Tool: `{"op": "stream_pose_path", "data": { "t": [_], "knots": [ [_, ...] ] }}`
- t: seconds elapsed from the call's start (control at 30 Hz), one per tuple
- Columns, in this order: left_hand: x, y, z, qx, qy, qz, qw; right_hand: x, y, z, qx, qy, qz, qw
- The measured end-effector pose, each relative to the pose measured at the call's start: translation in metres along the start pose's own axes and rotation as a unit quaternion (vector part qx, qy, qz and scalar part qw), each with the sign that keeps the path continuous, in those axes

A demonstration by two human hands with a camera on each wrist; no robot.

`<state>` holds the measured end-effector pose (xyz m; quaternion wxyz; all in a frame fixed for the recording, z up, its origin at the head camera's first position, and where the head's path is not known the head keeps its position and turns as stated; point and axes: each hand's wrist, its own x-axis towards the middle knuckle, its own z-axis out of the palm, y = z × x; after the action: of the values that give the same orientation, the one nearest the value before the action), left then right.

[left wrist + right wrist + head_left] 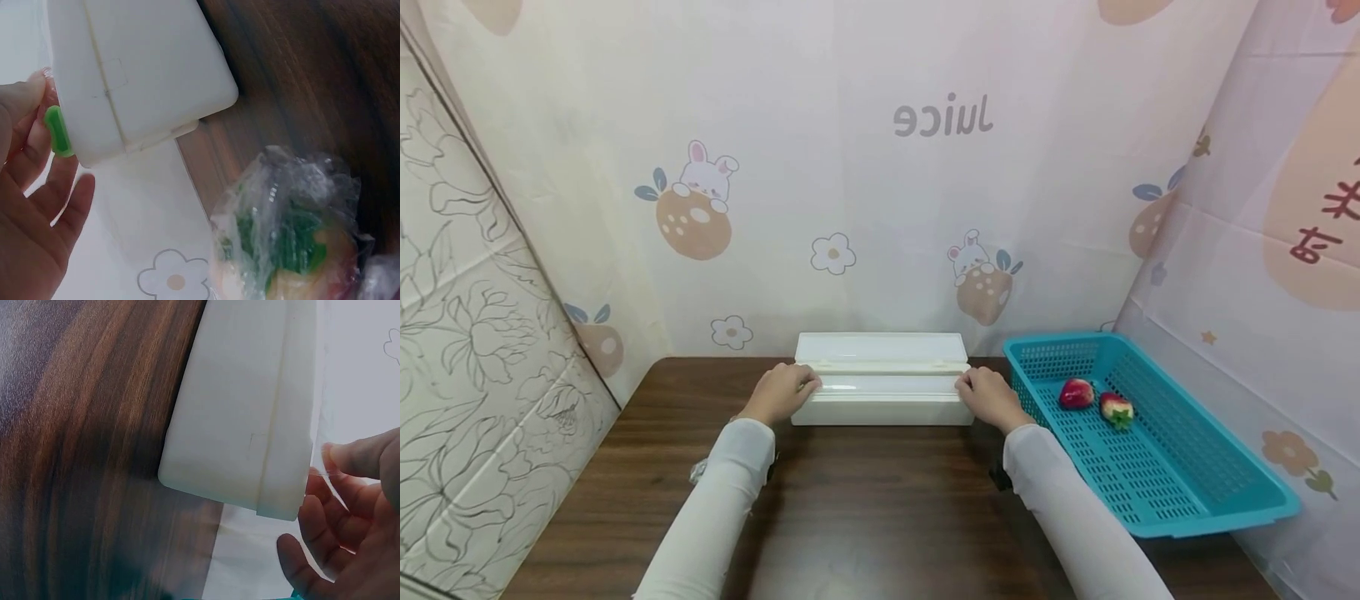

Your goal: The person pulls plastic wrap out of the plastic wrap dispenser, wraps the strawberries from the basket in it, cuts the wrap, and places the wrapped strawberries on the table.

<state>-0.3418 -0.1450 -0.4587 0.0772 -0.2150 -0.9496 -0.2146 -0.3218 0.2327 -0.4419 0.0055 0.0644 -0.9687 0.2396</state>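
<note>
A long white cling film dispenser (882, 412) stands at the back of the table with its lid (882, 347) raised. At its left end my left hand (780, 393) pinches the edge of the clear cling film (880, 384) between thumb and forefinger. My right hand (992, 398) pinches the film at the other end, its remaining fingers loosely bent beside the box. A green tab (59, 132) shows on the dispenser next to my left fingers. Close by in the left wrist view lies a film-wrapped bundle (284, 244), green and reddish inside.
To the right, a turquoise plastic basket (1213, 450) holds a red fruit (1077, 393) and a strawberry-like fruit (1117, 410) with green leaves. A patterned cloth wall (880, 183) rises directly behind the dark wooden table (880, 517).
</note>
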Motion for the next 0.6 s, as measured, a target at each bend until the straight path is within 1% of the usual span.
{"op": "stream_pose_path", "data": {
  "t": [0.1,0.27,0.37,0.47,0.6],
  "knots": [
    [0.0024,0.0000,-0.0008,-0.028,0.003,-0.004,0.9996,-0.0005,-0.0001,-0.0015,0.023,0.001,-0.003,1.000],
    [0.0026,-0.0005,-0.0030,-0.091,-0.015,-0.018,0.9955,-0.0020,0.0015,-0.0011,0.079,0.014,-0.011,0.997],
    [0.0013,-0.0008,-0.0032,-0.114,-0.023,-0.023,0.9930,-0.0023,0.0027,0.0000,0.102,0.018,-0.010,0.995],
    [0.0005,-0.0009,-0.0038,-0.124,-0.016,-0.021,0.9919,-0.0017,0.0039,0.0007,0.112,0.023,-0.011,0.993],
    [0.0002,-0.0013,-0.0062,-0.134,0.010,-0.008,0.9909,-0.0010,0.0044,-0.0002,0.128,0.034,-0.011,0.991]
  ]
}}
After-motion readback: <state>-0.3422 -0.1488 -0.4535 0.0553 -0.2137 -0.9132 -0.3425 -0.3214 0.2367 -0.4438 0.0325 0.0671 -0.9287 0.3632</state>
